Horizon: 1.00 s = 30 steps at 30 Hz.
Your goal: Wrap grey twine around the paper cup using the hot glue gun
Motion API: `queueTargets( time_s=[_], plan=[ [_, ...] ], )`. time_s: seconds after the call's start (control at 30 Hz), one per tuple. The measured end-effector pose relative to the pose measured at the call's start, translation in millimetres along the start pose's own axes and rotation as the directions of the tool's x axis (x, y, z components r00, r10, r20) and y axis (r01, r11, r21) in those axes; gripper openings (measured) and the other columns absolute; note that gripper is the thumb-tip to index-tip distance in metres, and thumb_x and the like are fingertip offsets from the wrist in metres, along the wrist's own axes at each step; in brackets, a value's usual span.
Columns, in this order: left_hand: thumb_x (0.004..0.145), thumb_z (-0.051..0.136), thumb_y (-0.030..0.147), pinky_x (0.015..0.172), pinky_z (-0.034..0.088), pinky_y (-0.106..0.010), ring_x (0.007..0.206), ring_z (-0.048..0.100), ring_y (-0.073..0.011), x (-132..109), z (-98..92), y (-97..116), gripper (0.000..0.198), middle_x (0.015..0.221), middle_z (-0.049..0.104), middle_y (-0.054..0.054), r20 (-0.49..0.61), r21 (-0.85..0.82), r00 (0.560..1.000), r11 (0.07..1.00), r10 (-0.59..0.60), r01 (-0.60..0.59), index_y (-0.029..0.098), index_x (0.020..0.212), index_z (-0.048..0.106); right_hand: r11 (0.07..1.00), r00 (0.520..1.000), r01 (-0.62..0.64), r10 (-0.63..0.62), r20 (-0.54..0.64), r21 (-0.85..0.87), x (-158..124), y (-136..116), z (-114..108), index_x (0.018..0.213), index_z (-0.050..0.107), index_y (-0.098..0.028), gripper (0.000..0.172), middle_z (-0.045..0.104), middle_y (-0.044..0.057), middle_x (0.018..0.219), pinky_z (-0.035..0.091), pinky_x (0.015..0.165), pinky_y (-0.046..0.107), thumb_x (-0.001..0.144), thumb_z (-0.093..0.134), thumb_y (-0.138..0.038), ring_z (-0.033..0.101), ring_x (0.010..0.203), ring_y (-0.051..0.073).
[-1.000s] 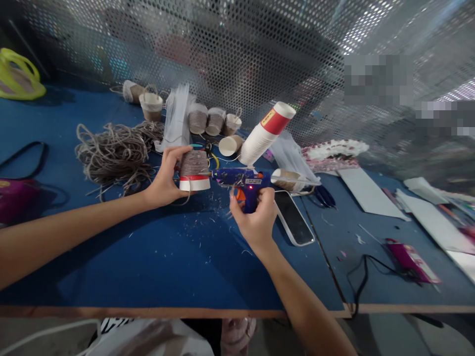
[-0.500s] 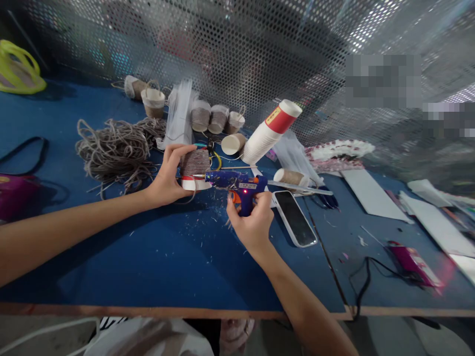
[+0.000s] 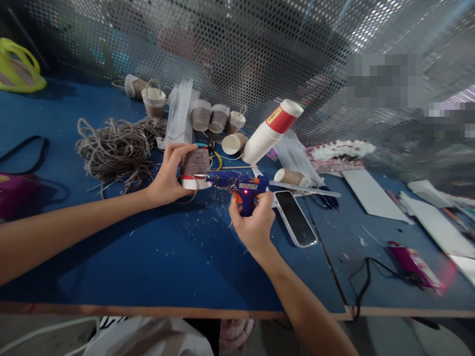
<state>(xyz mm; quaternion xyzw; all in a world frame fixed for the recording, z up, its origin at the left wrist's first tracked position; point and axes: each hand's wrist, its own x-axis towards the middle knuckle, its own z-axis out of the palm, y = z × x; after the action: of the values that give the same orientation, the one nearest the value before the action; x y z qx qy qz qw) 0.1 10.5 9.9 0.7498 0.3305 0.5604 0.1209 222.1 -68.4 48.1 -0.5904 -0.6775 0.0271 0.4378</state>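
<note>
My left hand (image 3: 169, 178) is closed around a paper cup (image 3: 195, 163) lying partly wrapped in grey-brown cord, with a red band and white rim showing below the wrap. In my right hand (image 3: 254, 220) is a blue hot glue gun (image 3: 237, 182), its orange trigger under my fingers and a red light lit. The gun's metal nozzle rests at the cup's side, at the edge of the cord; whether it touches I cannot tell. A clear glue stick (image 3: 308, 189) sticks out of the back. Yellow-handled scissors (image 3: 217, 160) lie just behind the cup.
Behind are a heap of grey cord (image 3: 115, 151), several cord-wrapped cups, and a leaning stack of white paper cups (image 3: 267, 133). A phone (image 3: 296, 219) lies right of my right hand. Perforated metal (image 3: 222, 54) closes the table's back. A purple box (image 3: 413, 267) with black cable sits at right.
The glue stick's end reaches slightly farther right, and the glue gun with my right hand has shifted a touch to the right. My left hand and the cup stay nearly still.
</note>
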Motion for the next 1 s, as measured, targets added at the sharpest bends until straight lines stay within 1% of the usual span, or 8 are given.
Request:
queueTargets(
  time_s=[0.17, 0.27, 0.4, 0.5, 0.6, 0.77, 0.83, 1.0],
  plan=[
    [0.069, 0.089, 0.038, 0.097, 0.057, -0.044, 0.121, 0.052, -0.0283, 0, -0.6, 1, 0.084, 0.125, 0.046, -0.008, 0.011, 0.004, 1.000, 1.000, -0.016, 0.016, 0.028, 0.139, 0.044, 1.000, 0.999, 0.022, -0.023, -0.023, -0.020, -1, 1, 0, 0.084, 0.032, -0.029, 0.030, 0.053, -0.007, 0.059, 0.050, 0.045, 0.030, 0.081, 0.061, -0.036, 0.059, 0.044, 0.015],
    [0.069, 0.089, 0.041, 0.092, 0.058, -0.040, 0.119, 0.053, -0.0283, 0, 0.5, 1, 0.083, 0.123, 0.046, -0.009, -0.007, -0.019, 1.000, 1.000, -0.015, 0.015, 0.027, 0.139, 0.045, 0.999, 0.998, 0.052, -0.053, -0.045, -0.015, -1, 2, 1, 0.086, 0.032, -0.028, 0.030, 0.052, -0.008, 0.059, 0.049, 0.043, 0.028, 0.081, 0.061, -0.034, 0.058, 0.043, 0.015],
    [0.069, 0.088, 0.041, 0.090, 0.059, -0.038, 0.118, 0.054, -0.0268, -1, 2.4, -1, 0.083, 0.124, 0.046, -0.010, -0.030, -0.024, 0.999, 0.999, -0.022, 0.021, 0.028, 0.139, 0.045, 0.994, 0.990, 0.110, -0.110, -0.087, 0.001, 0, 4, 2, 0.086, 0.033, -0.028, 0.030, 0.050, -0.009, 0.058, 0.047, 0.041, 0.026, 0.080, 0.063, -0.029, 0.057, 0.041, 0.014],
    [0.066, 0.091, 0.039, 0.090, 0.059, -0.040, 0.119, 0.053, -0.0278, -2, 3.3, -3, 0.088, 0.125, 0.046, -0.009, -0.035, -0.005, 0.998, 0.999, -0.044, 0.044, 0.029, 0.139, 0.044, 0.993, 0.988, 0.121, -0.121, -0.098, -0.005, 1, 5, 1, 0.087, 0.033, -0.028, 0.030, 0.050, -0.009, 0.058, 0.046, 0.041, 0.026, 0.081, 0.062, -0.028, 0.058, 0.041, 0.014],
    [0.064, 0.092, 0.037, 0.094, 0.058, -0.043, 0.120, 0.053, -0.0290, -3, 3.6, -4, 0.088, 0.126, 0.046, -0.010, -0.047, -0.030, 0.997, 0.998, -0.054, 0.052, 0.030, 0.138, 0.045, 0.992, 0.987, 0.124, -0.125, -0.103, -0.015, 1, 6, 0, 0.088, 0.033, -0.028, 0.030, 0.049, -0.009, 0.059, 0.044, 0.040, 0.026, 0.081, 0.062, -0.029, 0.057, 0.041, 0.014],
    [0.065, 0.090, 0.036, 0.082, 0.060, -0.037, 0.113, 0.056, -0.0264, -4, 3.6, -6, 0.087, 0.127, 0.045, -0.010, -0.048, -0.087, 0.995, 0.993, -0.082, 0.078, 0.031, 0.139, 0.045, 0.991, 0.984, 0.124, -0.129, -0.123, -0.042, 2, 7, -1, 0.089, 0.034, -0.028, 0.029, 0.051, -0.008, 0.061, 0.045, 0.042, 0.027, 0.081, 0.062, -0.029, 0.057, 0.043, 0.014],
    [0.065, 0.090, 0.038, 0.083, 0.061, -0.038, 0.113, 0.056, -0.0264, -5, 4.4, -8, 0.087, 0.126, 0.045, -0.010, -0.052, -0.104, 0.994, 0.991, -0.092, 0.086, 0.031, 0.139, 0.046, 0.990, 0.981, 0.130, -0.137, -0.134, -0.061, 2, 8, -1, 0.088, 0.034, -0.028, 0.028, 0.051, -0.007, 0.061, 0.045, 0.042, 0.027, 0.080, 0.061, -0.029, 0.057, 0.043, 0.014],
    [0.066, 0.088, 0.051, 0.080, 0.062, -0.042, 0.109, 0.056, -0.0258, -6, 7.2, -11, 0.086, 0.126, 0.042, -0.010, -0.061, -0.164, 0.994, 0.983, -0.093, 0.082, 0.031, 0.139, 0.046, 0.980, 0.966, 0.172, -0.188, -0.177, -0.098, 5, 7, -2, 0.085, 0.033, -0.028, 0.030, 0.049, -0.008, 0.060, 0.040, 0.040, 0.026, 0.079, 0.062, -0.029, 0.051, 0.042, 0.013]
  ],
)
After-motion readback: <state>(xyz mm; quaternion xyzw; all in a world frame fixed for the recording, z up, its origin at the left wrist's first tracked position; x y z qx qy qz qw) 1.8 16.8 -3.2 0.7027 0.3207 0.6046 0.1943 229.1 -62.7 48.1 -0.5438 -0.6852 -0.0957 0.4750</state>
